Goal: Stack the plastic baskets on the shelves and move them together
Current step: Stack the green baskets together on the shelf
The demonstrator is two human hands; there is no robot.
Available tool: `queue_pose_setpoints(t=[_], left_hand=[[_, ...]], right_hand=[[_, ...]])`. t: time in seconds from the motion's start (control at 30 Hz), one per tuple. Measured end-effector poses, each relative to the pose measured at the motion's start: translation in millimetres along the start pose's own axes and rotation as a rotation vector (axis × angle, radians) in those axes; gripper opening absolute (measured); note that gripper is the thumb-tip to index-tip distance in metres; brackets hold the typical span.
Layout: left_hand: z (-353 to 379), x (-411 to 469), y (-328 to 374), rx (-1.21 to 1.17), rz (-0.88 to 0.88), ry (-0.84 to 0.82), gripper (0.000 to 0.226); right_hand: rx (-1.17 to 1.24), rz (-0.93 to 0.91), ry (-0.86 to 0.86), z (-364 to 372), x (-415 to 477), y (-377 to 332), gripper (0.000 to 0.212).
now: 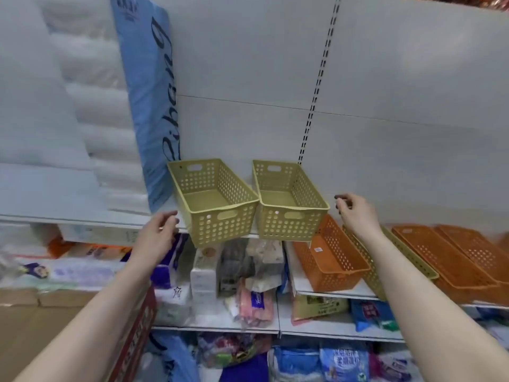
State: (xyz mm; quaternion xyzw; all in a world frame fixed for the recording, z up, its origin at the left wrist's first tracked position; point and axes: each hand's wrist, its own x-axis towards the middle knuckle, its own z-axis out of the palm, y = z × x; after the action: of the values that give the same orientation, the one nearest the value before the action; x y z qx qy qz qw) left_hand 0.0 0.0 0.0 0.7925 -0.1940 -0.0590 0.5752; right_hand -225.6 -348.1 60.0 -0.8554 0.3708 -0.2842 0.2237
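Two empty yellow-green perforated plastic baskets stand side by side on the upper shelf, their near ends over its front edge: the left basket (213,201) and the right basket (289,199). Their near corners almost touch. My left hand (158,234) hovers just left of the left basket, fingers loosely curled, holding nothing. My right hand (355,213) is raised just right of the right basket, fingers bent, empty. Neither hand touches a basket.
On the lower right shelf (300,282) lie an orange basket (330,260), a yellow-green basket (399,260) partly behind my right forearm and more orange baskets (454,257). A blue bag (150,100) leans left of the baskets. Packaged goods (248,285) fill the shelves below.
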Motion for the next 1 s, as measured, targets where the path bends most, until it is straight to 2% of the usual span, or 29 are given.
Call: queue_pose_setpoints(t=[0.1, 0.27, 0.37, 0.53, 0.67, 0.73, 0.8, 0.87, 1.0], left_hand=[[6, 17, 37, -0.074, -0.065, 0.020, 0.043], [12, 35, 51, 0.045, -0.191, -0.104, 0.041], [14, 40, 48, 0.009, -0.195, -0.108, 0.039], [22, 26, 40, -0.020, -0.071, -0.095, 0.036], [33, 13, 38, -0.031, -0.006, -0.110, 0.027], [42, 10, 40, -0.040, 0.025, -0.143, 0.024], [49, 8, 43, -0.047, 0.051, -0.170, 0.025], [54, 10, 43, -0.072, 0.048, -0.178, 0.027], [64, 9, 45, -0.110, 0.037, -0.184, 0.038]], right_hand=[[0.004, 0.041, -0.051, 9, 16, -29, 0.038], [-0.103, 0.242, -0.206, 37, 32, -50, 0.049], [-0.126, 0.364, -0.246, 44, 36, -36, 0.031], [0.058, 0.400, -0.055, 34, 48, 11, 0.032], [0.174, 0.337, 0.203, 3, 41, 11, 0.040], [0.306, 0.308, 0.261, -10, 29, -19, 0.033], [0.528, 0.298, 0.211, -16, 21, -47, 0.023], [0.653, 0.257, 0.094, -15, 14, -73, 0.022], [0.612, 0.176, -0.137, 2, 2, -103, 0.037]])
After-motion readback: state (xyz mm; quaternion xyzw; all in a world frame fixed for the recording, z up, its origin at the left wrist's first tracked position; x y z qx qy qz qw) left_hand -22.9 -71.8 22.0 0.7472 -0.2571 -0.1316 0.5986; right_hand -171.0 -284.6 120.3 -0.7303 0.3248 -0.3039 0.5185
